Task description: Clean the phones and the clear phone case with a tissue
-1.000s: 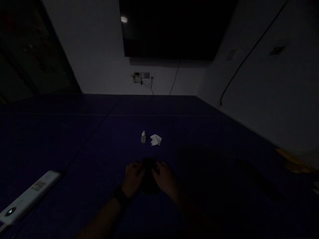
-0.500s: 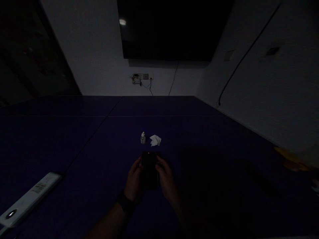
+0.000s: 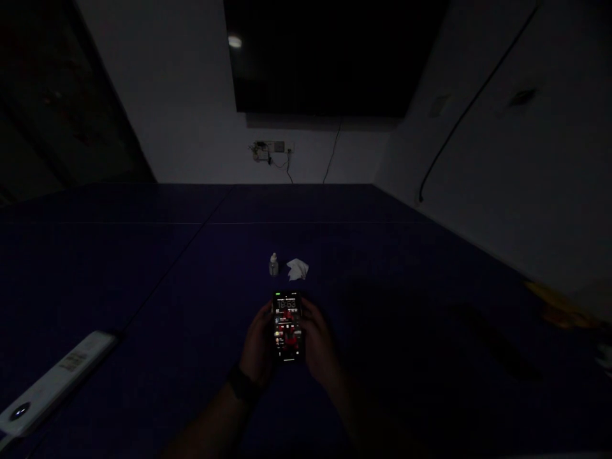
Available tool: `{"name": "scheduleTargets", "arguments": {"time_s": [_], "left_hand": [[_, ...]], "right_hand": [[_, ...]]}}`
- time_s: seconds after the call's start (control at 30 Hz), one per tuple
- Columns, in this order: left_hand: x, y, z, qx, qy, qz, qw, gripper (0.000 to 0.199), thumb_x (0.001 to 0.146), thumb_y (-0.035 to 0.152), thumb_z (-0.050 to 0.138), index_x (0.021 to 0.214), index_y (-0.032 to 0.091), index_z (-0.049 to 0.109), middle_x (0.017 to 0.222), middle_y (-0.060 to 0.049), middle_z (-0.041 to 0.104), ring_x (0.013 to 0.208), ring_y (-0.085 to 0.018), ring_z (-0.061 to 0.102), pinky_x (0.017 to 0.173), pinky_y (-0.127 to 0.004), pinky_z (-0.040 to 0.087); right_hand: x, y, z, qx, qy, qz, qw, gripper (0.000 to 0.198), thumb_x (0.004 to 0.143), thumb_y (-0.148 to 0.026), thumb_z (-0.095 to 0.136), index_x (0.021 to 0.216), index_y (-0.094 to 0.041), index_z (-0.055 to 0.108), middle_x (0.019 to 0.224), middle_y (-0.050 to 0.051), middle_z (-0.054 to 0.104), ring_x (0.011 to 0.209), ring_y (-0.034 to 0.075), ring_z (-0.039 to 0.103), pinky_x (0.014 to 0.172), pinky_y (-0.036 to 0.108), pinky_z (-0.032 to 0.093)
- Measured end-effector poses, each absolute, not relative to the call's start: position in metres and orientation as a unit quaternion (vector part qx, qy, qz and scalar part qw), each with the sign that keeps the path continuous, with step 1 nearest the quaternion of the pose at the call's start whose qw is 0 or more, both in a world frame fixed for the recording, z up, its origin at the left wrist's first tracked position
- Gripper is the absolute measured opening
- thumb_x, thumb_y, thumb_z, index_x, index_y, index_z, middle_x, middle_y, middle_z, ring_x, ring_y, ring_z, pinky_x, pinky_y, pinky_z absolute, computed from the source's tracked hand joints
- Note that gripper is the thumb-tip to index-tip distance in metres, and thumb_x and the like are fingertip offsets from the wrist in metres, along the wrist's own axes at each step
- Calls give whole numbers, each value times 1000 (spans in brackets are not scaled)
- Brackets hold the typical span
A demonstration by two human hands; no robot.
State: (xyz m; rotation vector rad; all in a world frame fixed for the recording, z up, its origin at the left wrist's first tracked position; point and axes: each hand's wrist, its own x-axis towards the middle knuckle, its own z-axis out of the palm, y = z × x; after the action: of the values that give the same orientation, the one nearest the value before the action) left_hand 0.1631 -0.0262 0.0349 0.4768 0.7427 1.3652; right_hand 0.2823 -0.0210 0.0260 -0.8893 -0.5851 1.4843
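Observation:
Between my two hands is a smartphone [image 3: 287,328], upright in portrait with its screen lit, showing a clock and several notification rows. My left hand [image 3: 257,347] grips its left edge; a dark band circles that wrist. Along the right edge, my right hand [image 3: 318,341] is closed on the phone, its thumb by the screen. Just beyond the phone stand a small clear bottle [image 3: 273,266] with a white top and, beside it, a crumpled white tissue [image 3: 298,269]. The dim light hides most finger detail.
A dark blue surface [image 3: 191,280] spreads out to the wall. At the left lies a long white device [image 3: 60,382]. A dark flat object [image 3: 497,341] and a yellow item [image 3: 561,306] are on the right. A large dark screen [image 3: 335,57] hangs above wall sockets [image 3: 272,148].
The phone's screen has gone from dark to lit, with the clock and notifications now visible. Both hands hold nearly the same place.

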Motion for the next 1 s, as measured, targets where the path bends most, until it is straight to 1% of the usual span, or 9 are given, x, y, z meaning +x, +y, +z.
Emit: {"name": "scheduleTargets", "arguments": {"time_s": [0.07, 0.17, 0.33, 0.5, 0.57, 0.7, 0.83, 1.0], "left_hand": [[162, -26, 34, 210, 331, 607, 691, 44, 80, 34, 75, 120, 19, 67, 107, -9, 74, 91, -25, 71, 76, -32, 54], [159, -25, 33, 210, 329, 600, 698, 41, 81, 34, 73, 118, 17, 68, 106, -8, 74, 86, -23, 71, 75, -32, 53], [156, -23, 31, 202, 321, 599, 705, 38, 83, 34, 72, 118, 19, 69, 107, -6, 74, 88, -22, 70, 79, -32, 53], [155, -23, 30, 200, 315, 591, 715, 38, 83, 37, 73, 116, 19, 69, 106, -6, 74, 90, -23, 70, 81, -33, 53], [154, -23, 30, 207, 317, 589, 714, 38, 83, 37, 74, 116, 18, 69, 105, -7, 74, 90, -24, 70, 81, -33, 53], [155, -24, 33, 216, 313, 583, 718, 39, 83, 34, 75, 117, 16, 69, 105, -9, 74, 87, -24, 71, 79, -33, 53], [155, -25, 33, 225, 309, 582, 718, 40, 82, 34, 76, 118, 17, 69, 108, -9, 74, 91, -24, 71, 79, -32, 54], [155, -24, 30, 227, 309, 584, 715, 42, 81, 33, 77, 119, 18, 68, 112, -10, 73, 95, -25, 71, 83, -33, 54]], "right_hand": [[282, -21, 28, -365, -240, 657, 615, 49, 74, -26, 67, 123, -24, 62, 108, 6, 73, 93, 26, 69, 75, 37, 54], [283, -20, 30, -340, -235, 674, 613, 46, 77, -32, 63, 122, -24, 63, 111, 7, 73, 98, 27, 68, 79, 40, 54], [285, -19, 27, -324, -230, 685, 611, 39, 80, -36, 61, 117, -25, 66, 112, 6, 74, 102, 27, 68, 84, 41, 53], [288, -17, 22, -329, -244, 691, 595, 43, 82, -38, 58, 124, -26, 64, 113, 6, 73, 102, 28, 68, 85, 43, 52], [288, -16, 20, -329, -252, 691, 593, 43, 82, -40, 59, 123, -26, 64, 111, 6, 74, 100, 28, 69, 85, 43, 53], [288, -15, 19, -324, -244, 699, 589, 39, 79, -40, 61, 114, -25, 67, 104, 5, 75, 94, 27, 70, 85, 42, 53], [287, -14, 19, -326, -226, 707, 585, 32, 78, -37, 61, 106, -24, 68, 99, 4, 76, 94, 27, 69, 83, 41, 53], [288, -13, 15, -341, -243, 707, 569, 28, 79, -42, 59, 96, -22, 67, 92, 6, 75, 93, 29, 69, 82, 42, 52]]}}
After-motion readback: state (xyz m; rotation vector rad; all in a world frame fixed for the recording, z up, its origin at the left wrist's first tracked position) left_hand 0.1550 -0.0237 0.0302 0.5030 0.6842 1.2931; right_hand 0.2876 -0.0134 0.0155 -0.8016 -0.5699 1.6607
